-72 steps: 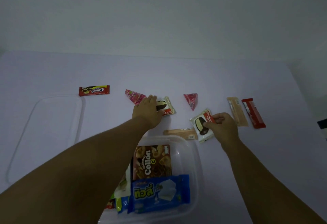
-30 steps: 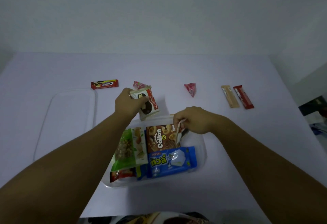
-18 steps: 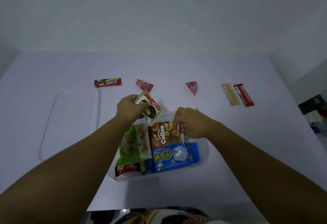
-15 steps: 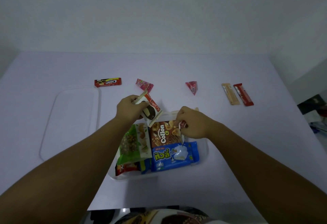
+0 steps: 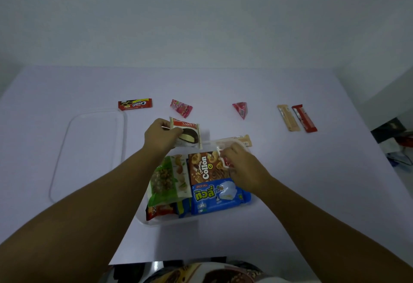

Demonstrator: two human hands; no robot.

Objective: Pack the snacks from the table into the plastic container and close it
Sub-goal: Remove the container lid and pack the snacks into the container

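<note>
- The left hand is closed on a choco pie packet, held just above the far-left rim of the plastic container.
- The right hand is down inside the container at its far-right corner, fingers pinched on a second white-and-red packet, mostly hidden.
- Step in hand, as I judge it: dropping both packets in beside the Collon box, the blue wafer pack and the green nut bag.
- Next calls for releasing them flat, then fetching the rest: the Cream-O bar, two pink triangle packets, a tan wafer stick, a red bar and a tan packet just behind the container.
- The clear lid lies left on the pale bench; a plain wall stands behind.
</note>
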